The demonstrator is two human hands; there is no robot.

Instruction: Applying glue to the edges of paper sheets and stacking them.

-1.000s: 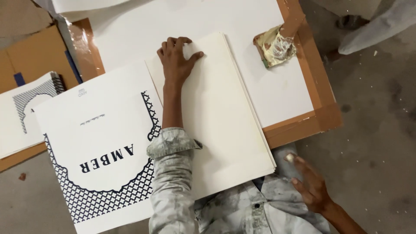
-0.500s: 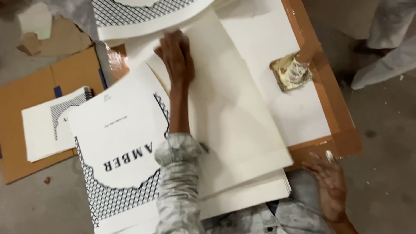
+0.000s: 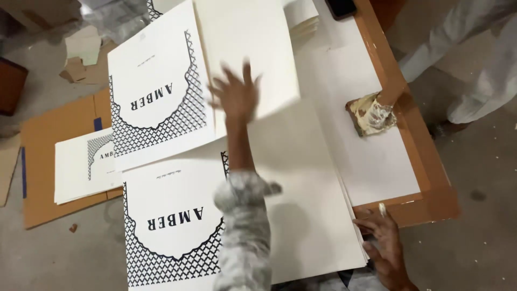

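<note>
We describe the position from the head view.

Our left hand [image 3: 235, 97] is raised, fingers spread, its palm against the underside edge of a lifted cover sheet [image 3: 199, 81] (motion blur hides the exact contact, so we cannot tell whether any finger pinches the sheet). The sheet is a white card with a black lattice border on its printed half and a blank half. It lies ahead of and slightly left of the left hand, tilted up off the stack [image 3: 301, 205]. Its long axis runs across the view, from lower left to upper right.

Our right hand [image 3: 386, 242] rests at the near right corner of the stack, fingers loosely curled against the sheet edges. The left hand is much the nearer to the lifted sheet.

A second printed sheet [image 3: 172, 226] lies flat on the stack, just left of our left sleeve. A smaller pile [image 3: 81, 164] sits on cardboard on the floor. A glue-soaked pad [image 3: 370, 113] rests on the worktop [image 3: 398, 91], right of the stack.

Compared with the frame half a second earlier, the left hand has left the flat sheet and swung the top sheet up and away; the right hand has stayed at the corner.
</note>
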